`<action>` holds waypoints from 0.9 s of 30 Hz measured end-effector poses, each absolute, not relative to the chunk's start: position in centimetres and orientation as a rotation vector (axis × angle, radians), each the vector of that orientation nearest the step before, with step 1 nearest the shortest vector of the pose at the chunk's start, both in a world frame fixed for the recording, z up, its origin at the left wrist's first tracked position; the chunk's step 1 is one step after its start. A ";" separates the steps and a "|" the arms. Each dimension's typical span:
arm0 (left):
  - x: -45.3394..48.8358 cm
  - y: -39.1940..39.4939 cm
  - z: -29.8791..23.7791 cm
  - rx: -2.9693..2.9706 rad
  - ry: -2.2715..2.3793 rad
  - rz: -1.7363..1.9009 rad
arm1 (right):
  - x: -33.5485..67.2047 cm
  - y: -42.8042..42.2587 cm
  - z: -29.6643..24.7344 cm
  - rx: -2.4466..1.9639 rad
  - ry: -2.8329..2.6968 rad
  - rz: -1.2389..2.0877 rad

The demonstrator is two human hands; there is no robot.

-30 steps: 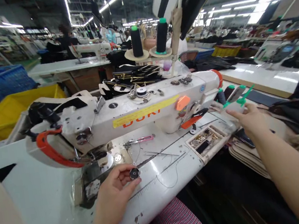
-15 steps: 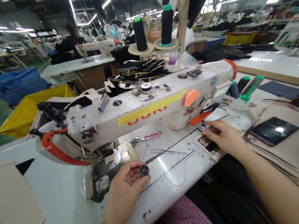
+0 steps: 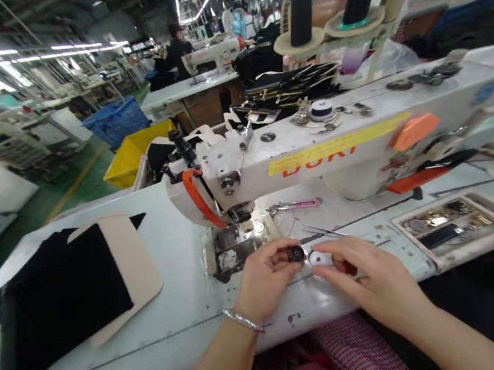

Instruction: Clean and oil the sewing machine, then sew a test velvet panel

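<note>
At the far left, a black fabric panel (image 3: pixel 62 300) lies on the white sewing table (image 3: pixel 126 340), with a beige pattern piece (image 3: pixel 124 268) overlapping its right side. Beyond them stands the industrial sewing machine (image 3: pixel 337 149), its needle plate (image 3: pixel 243 240) just behind the left hand (image 3: pixel 266 281). That hand makes a narrow pinch, holding a dark bobbin case (image 3: pixel 295 254) between thumb and fingertips at its right end. The case is round and squat, with no clear long axis, and its round face seems turned toward the right, though the angle is hard to judge. Just right of it, almost touching, is a small white disc-shaped piece (image 3: pixel 316 258). The right hand (image 3: pixel 368 275), reaching in from the lower right, is the nearer hand; its fingers curve over the piece, but I cannot tell whether they grip it. Further right, a tray of metal fittings (image 3: pixel 453 227) sits on the table.
</note>
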State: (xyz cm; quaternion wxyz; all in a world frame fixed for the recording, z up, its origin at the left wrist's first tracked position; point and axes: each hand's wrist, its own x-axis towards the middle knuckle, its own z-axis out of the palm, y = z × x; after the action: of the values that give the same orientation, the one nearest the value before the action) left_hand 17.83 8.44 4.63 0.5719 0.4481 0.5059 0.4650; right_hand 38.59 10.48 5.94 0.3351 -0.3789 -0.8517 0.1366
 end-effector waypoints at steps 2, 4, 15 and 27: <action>17.6 8.3 4.4 1.030 1.124 1.109 | 36.3 10.6 5.3 -0.887 -2.265 0.283; 17.4 8.3 4.3 0.994 1.052 1.146 | 35.2 11.2 4.6 -0.869 -2.286 0.201; 17.2 8.6 4.0 0.842 0.993 1.359 | 35.9 11.6 5.1 -1.144 -2.085 0.678; 17.3 8.3 4.4 0.733 0.913 1.266 | 34.3 14.3 6.5 -0.854 -2.369 0.364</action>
State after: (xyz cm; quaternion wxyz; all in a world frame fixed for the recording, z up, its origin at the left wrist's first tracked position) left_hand 17.26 8.34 4.36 0.6508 0.3227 0.4020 0.5574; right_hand 34.33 14.31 6.46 0.2940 -0.3206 -0.8900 0.1367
